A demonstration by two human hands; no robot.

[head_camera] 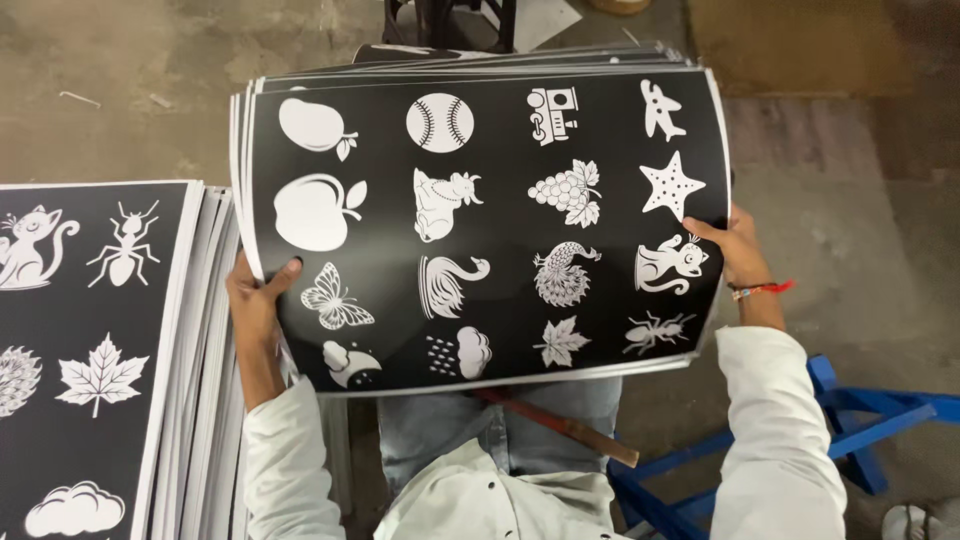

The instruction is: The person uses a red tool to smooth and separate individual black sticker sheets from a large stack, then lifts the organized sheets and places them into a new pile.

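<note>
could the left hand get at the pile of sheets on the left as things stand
Probably yes, but not right away. The pile lies just beside the left hand with nothing between them, yet that hand grips the edge of the held stack, which the right hand would have to carry alone.

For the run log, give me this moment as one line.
left hand: grips sheet stack left edge | right hand: grips right edge | stack: bowed, above lap | second stack: at left

Hidden from you: left hand (pixel 258 305) fingers behind the black printed sheet bundle (pixel 480 230); lower sheets, edges only. At nine o'clock, second black picture-sheet stack (pixel 90 350) cropped. At five o'clock, blue metal frame (pixel 850 420) cropped.
</note>
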